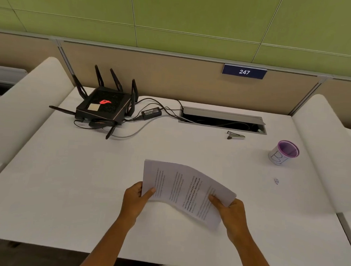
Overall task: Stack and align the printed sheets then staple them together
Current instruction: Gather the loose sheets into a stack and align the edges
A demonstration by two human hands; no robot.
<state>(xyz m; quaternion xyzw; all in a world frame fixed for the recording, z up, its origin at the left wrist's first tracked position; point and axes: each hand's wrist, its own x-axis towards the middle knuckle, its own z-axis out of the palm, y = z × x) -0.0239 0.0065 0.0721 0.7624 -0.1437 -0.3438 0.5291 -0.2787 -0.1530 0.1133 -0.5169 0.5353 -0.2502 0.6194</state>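
Low in the centre of the frame, the printed sheets point(184, 191) are gathered into one bundle and held up off the white table point(86, 179), bowed across the middle so the printed side faces the camera with its lines of text running sideways. The left hand point(135, 200) grasps the bundle's lower left corner, thumb on top of the page; the right hand point(230, 214) pinches the right-hand end, fingers over the front and the rest hidden behind the paper. How many sheets there are, and whether their edges sit flush, cannot be told, though no stray sheet lies elsewhere on the table, so the gathering part looks done. Squaring the edges appears to be the step in hand or just ahead. Stapling is clearly not begun: the small stapler point(236, 135) lies untouched in the upper right of the frame, just in front of the open cable tray point(222, 113), well apart from both hands. A purple-rimmed paper cup point(283, 152) stands further right, and a black router point(104, 106) with its power adapter point(151, 112) sits at the upper left, none in the way. What remains, by my judgement, is to tap the sheets even, lay them down or hold them one-handed, fetch the stapler and fasten a corner.
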